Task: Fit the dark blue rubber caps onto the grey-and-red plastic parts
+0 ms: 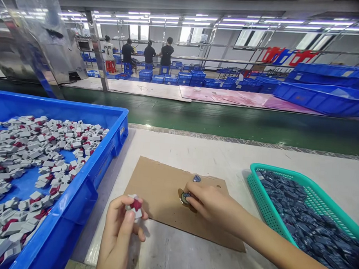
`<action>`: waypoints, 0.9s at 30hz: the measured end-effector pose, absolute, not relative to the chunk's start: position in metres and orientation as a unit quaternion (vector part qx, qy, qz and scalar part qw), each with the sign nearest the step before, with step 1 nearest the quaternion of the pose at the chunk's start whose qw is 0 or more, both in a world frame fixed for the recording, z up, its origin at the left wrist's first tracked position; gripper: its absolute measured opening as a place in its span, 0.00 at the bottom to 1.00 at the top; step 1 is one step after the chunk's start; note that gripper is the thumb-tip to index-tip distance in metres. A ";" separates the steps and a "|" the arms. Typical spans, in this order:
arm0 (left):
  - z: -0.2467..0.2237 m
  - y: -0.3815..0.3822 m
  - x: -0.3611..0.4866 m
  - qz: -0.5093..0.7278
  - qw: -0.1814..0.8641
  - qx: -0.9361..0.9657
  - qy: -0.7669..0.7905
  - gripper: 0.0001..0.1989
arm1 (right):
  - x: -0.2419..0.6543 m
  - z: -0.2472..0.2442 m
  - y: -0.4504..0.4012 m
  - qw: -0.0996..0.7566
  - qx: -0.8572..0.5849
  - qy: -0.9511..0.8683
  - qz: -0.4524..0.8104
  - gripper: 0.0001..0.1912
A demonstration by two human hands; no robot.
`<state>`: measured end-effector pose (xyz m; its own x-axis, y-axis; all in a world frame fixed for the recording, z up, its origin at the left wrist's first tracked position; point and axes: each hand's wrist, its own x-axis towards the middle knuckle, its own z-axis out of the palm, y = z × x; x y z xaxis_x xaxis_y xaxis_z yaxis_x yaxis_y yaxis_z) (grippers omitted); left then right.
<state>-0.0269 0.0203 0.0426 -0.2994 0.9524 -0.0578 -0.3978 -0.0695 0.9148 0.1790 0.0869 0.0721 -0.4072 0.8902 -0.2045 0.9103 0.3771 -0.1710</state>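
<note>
My left hand (120,228) pinches a small white and dark red plastic piece (136,205) between thumb and fingers, raised above the near edge of a cardboard sheet (160,182). My right hand (205,200) is closed over a small round dish (183,198) on the cardboard. Its fingertips grip a small dark blue part (187,195) at the dish; the fingers partly hide it. A brown wet stain surrounds the dish. Just beyond my right hand, another small blue part (197,178) lies on the cardboard.
To the left stands a large blue bin (104,158) of white and dark red pieces. A green basket (287,170) at right holds many dark blue parts. Beyond the white table (227,150) runs a green conveyor belt (199,117); stacked blue crates (326,99) and several people are farther back.
</note>
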 end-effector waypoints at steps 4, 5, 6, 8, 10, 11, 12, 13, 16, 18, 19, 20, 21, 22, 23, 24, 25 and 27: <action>0.044 0.021 -0.029 0.639 0.507 0.310 0.488 0.21 | 0.175 0.076 0.093 0.051 0.532 0.835 -0.129 0.08; 0.044 0.022 -0.030 0.632 0.517 0.302 0.492 0.24 | 0.174 0.078 0.094 0.054 0.529 0.837 -0.128 0.08; 0.044 0.022 -0.030 0.623 0.530 0.294 0.495 0.27 | 0.173 0.080 0.094 0.056 0.527 0.839 -0.126 0.08; 0.042 0.023 -0.031 0.608 0.546 0.283 0.501 0.27 | 0.171 0.084 0.095 0.061 0.526 0.840 -0.118 0.07; 0.039 0.023 -0.032 0.600 0.531 0.299 0.518 0.22 | 0.169 0.088 0.095 0.064 0.528 0.840 -0.111 0.07; 0.038 0.023 -0.032 0.601 0.514 0.314 0.525 0.20 | 0.169 0.089 0.095 0.063 0.528 0.839 -0.110 0.07; 0.038 0.023 -0.032 0.605 0.500 0.326 0.527 0.18 | 0.168 0.091 0.095 0.062 0.528 0.840 -0.112 0.06; 0.038 0.022 -0.031 0.610 0.493 0.330 0.525 0.16 | 0.169 0.092 0.096 0.059 0.526 0.841 -0.115 0.06; 0.041 0.022 -0.029 0.622 0.524 0.296 0.500 0.16 | 0.171 0.095 0.096 0.040 0.524 0.842 -0.125 0.05; 0.044 0.022 -0.028 0.621 0.561 0.259 0.482 0.16 | 0.175 0.095 0.095 0.018 0.531 0.836 -0.139 0.05; 0.045 0.022 -0.028 0.619 0.577 0.242 0.474 0.17 | 0.178 0.095 0.095 0.003 0.536 0.830 -0.154 0.06; 0.047 0.022 -0.027 0.619 0.591 0.226 0.466 0.17 | 0.180 0.095 0.094 -0.016 0.540 0.824 -0.173 0.07; 0.047 0.022 -0.027 0.619 0.602 0.211 0.458 0.18 | 0.183 0.095 0.094 -0.035 0.542 0.817 -0.193 0.07; 0.048 0.022 -0.026 0.618 0.612 0.198 0.452 0.18 | 0.185 0.094 0.093 -0.054 0.542 0.812 -0.211 0.08; 0.047 0.022 -0.025 0.613 0.621 0.188 0.450 0.18 | 0.186 0.094 0.092 -0.068 0.542 0.807 -0.223 0.08; 0.047 0.022 -0.025 0.605 0.631 0.180 0.450 0.18 | 0.188 0.093 0.091 -0.079 0.542 0.805 -0.227 0.08; 0.045 0.022 -0.024 0.597 0.639 0.177 0.451 0.18 | 0.189 0.093 0.090 -0.088 0.541 0.804 -0.228 0.09; 0.041 0.022 -0.022 0.598 0.618 0.211 0.465 0.16 | 0.189 0.092 0.087 -0.099 0.538 0.806 -0.227 0.09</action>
<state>-0.0216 0.0219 0.0415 -0.1467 0.9350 -0.3229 -0.5430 0.1968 0.8164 0.1891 0.0874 0.0916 -0.4020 0.9117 -0.0845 0.8213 0.3182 -0.4735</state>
